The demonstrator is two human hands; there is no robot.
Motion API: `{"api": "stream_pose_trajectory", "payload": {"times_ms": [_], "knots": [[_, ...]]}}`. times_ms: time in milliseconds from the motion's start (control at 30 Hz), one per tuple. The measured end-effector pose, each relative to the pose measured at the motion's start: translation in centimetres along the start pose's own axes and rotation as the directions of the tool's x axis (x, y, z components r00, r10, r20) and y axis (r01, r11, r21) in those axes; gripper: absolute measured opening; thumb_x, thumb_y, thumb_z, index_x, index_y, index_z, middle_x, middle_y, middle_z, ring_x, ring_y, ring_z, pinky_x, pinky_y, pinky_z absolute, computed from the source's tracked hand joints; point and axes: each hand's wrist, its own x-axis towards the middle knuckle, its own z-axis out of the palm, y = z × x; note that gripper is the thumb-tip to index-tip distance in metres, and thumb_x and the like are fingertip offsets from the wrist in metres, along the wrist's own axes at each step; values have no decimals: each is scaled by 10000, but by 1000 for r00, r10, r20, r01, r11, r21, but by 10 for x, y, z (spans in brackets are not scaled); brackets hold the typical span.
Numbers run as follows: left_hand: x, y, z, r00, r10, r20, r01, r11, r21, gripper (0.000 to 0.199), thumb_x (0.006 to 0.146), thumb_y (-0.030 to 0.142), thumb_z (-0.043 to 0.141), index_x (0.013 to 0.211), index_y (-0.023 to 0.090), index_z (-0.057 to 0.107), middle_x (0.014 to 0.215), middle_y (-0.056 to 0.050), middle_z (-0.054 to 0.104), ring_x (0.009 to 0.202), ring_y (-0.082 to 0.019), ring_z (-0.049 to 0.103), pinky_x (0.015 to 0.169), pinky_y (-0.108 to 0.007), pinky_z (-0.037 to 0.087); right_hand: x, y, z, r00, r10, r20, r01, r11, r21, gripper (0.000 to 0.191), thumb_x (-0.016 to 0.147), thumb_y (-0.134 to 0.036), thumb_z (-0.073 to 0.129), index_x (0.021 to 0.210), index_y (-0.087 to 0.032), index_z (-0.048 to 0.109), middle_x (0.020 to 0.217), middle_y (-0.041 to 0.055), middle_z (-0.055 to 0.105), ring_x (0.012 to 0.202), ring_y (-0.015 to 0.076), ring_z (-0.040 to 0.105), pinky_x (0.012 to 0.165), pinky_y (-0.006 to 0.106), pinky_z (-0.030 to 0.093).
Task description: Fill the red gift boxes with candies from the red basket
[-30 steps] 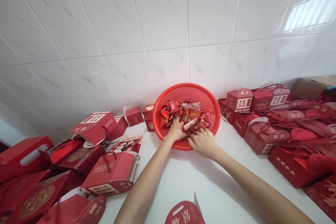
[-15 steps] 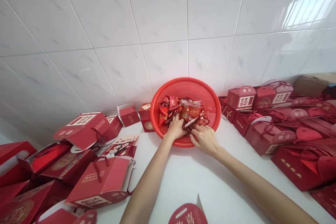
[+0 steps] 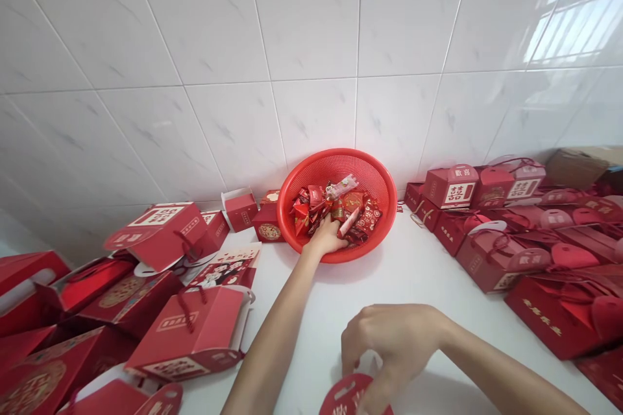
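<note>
A round red plastic basket [image 3: 335,159] leans toward the wall, holding a heap of red wrapped candies [image 3: 367,217]. My left hand [image 3: 327,238] is inside the basket, its fingers closed among the wrappers at the near side; the fingertips are covered. At the bottom edge, my right hand [image 3: 392,343] is bent downward over a red gift box [image 3: 341,395], only the upper part of which shows. Its thumb lies in front of the box's rounded flap and the other fingers curl behind it. What those fingers hold, if anything, is hidden.
Red gift boxes [image 3: 189,331] crowd the left side of the white table [image 3: 287,376]. More boxes [image 3: 496,259] are stacked along the right. Small boxes [image 3: 270,220] stand beside the basket, against the tiled wall [image 3: 311,110]. A brown carton [image 3: 577,165] sits at the far right.
My right hand has left the basket and moved down toward me to the gift box. My left hand stays among the candies. The basket's near rim has risen slightly in view.
</note>
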Motion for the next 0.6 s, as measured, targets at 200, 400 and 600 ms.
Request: {"api": "stream_pose_trajectory", "payload": {"times_ms": [200,400,600], "knots": [[-3,5,-15,991,71,110,-72,997,6,404,625,317,803,984,171,687,1198,-94,642,1065,-285,626,822,-283,488,4,-1,8,982,-158,105,149,985,91,571,870,-688,544,619,-189,428,627,-28,472,554,90,423,576,225,357],[-11,16,-27,972,119,201,-120,993,-7,276,617,360,795,663,191,582,771,-34,652,778,-238,627,599,-279,398,-18,-33,-16,977,-146,-157,139,989,-55,353,988,-412,518,741,-162,555,717,4,567,659,106,488,675,219,403],[-22,20,-40,961,182,208,-162,981,-108,302,704,469,713,689,194,588,713,-5,635,684,-191,592,556,-267,360,-31,-60,-9,934,-63,-352,-160,806,-569,293,1014,-267,473,763,-165,584,756,34,612,726,152,503,702,291,362]]}}
